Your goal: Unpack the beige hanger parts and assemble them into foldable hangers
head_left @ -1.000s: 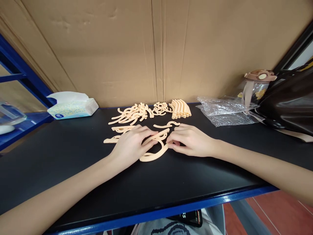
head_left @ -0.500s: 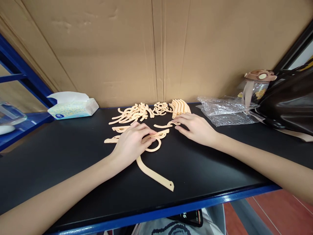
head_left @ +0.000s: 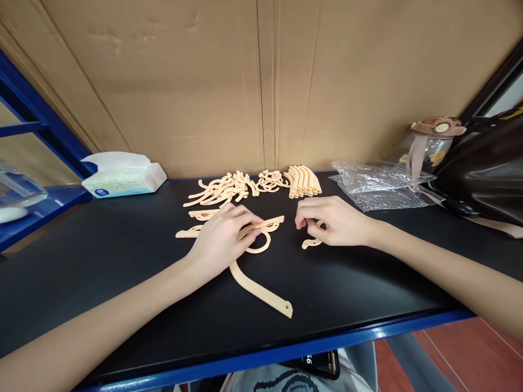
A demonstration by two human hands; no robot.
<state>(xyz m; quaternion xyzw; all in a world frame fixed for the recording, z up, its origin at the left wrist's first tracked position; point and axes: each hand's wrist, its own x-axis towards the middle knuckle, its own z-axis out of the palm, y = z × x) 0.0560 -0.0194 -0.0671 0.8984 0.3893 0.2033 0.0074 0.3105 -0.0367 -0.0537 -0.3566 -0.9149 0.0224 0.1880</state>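
Observation:
My left hand (head_left: 223, 239) lies on a small group of flat peach-coloured curved pieces (head_left: 261, 228) on the black table (head_left: 122, 272), its fingers curled over them. A long curved strip (head_left: 261, 289) runs from under that hand toward the front edge. My right hand (head_left: 330, 220) is closed on a small hooked piece (head_left: 310, 243), whose end sticks out below the fingers. Behind both hands lie a loose pile of pieces (head_left: 223, 190) and a neat row of stacked pieces (head_left: 304, 181).
A tissue pack (head_left: 122, 175) sits at the back left. Crumpled clear plastic bags (head_left: 376, 185), a lidded bottle (head_left: 433, 142) and a black bag (head_left: 486, 169) fill the back right. A cardboard wall stands behind. A phone (head_left: 316, 362) shows below the blue front edge.
My right hand let go of the long strip, reached to a small hooked piece farther back, and has drawn it nearer. The long strip swung out toward the front edge. My left hand stayed.

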